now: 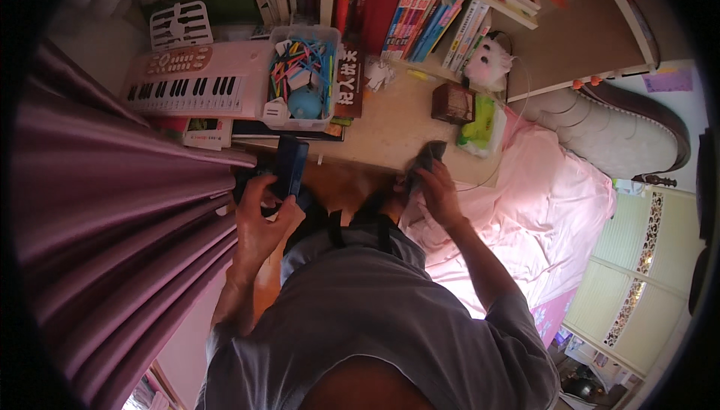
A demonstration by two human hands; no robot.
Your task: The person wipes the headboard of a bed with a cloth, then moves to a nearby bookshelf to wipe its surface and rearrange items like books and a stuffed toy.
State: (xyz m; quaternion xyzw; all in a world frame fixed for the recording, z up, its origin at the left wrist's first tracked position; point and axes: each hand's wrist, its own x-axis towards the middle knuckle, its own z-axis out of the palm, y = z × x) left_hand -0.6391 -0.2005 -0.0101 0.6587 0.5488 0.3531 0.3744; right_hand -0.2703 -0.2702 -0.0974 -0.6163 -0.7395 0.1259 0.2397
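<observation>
My left hand [264, 213] grips a dark blue box-like case [291, 165] by its lower end, left of centre in front of the desk [382, 140]. In my right hand [439, 188] is a bunched dark grey cloth [430, 154], held at the desk's front edge. The two hands are apart. Beyond the left hand, a clear plastic bin [304, 123] holds coloured sticks and a blue round object. A dark red box [453, 103] and a container with a bright green packet [477, 126] stand beyond the right hand.
A pink toy keyboard [197, 81] lies at the desk's left, near a purple curtain [124, 185]. Books [416, 24] fill the shelf behind, with a fluffy white and pink toy [488, 64] beside them. To the right is a bed with pink bedding [523, 202]; a thin cable hangs by the desk.
</observation>
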